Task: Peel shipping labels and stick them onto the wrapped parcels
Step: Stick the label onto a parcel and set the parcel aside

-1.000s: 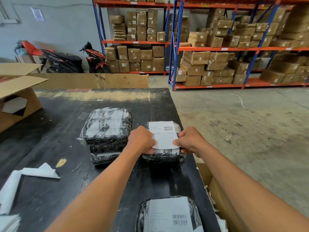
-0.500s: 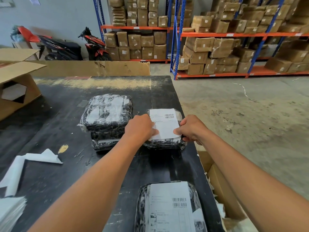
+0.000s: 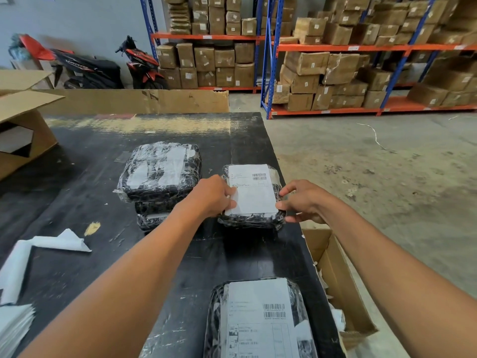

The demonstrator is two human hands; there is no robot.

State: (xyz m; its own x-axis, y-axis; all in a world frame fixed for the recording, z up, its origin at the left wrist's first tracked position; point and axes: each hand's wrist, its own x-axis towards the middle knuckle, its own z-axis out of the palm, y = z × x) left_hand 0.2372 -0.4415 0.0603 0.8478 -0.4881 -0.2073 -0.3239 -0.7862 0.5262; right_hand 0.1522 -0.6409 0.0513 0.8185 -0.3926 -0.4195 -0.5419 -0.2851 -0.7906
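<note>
A black wrapped parcel [image 3: 254,221] lies near the right edge of the black table [image 3: 90,197]. A white shipping label [image 3: 254,193] with barcodes lies flat on top of it. My left hand [image 3: 209,196] has its fingers curled down on the label's left edge. My right hand [image 3: 305,200] is at the parcel's right side, thumb and forefinger apart, with the tips touching the wrap. To the left stands a stack of wrapped parcels [image 3: 160,171] with no label on top. A labelled parcel [image 3: 258,321] lies close to me.
Peeled backing paper [image 3: 60,241] and a pile of label sheets [image 3: 13,326] lie at the table's left front. An open cardboard box [image 3: 343,288] stands on the floor by the table's right edge, and another open box [image 3: 25,130] sits at the far left. Shelves of cartons line the back.
The label was held raised between both hands and now lies flat on the parcel. My right hand has let go of the label and opened beside the parcel.
</note>
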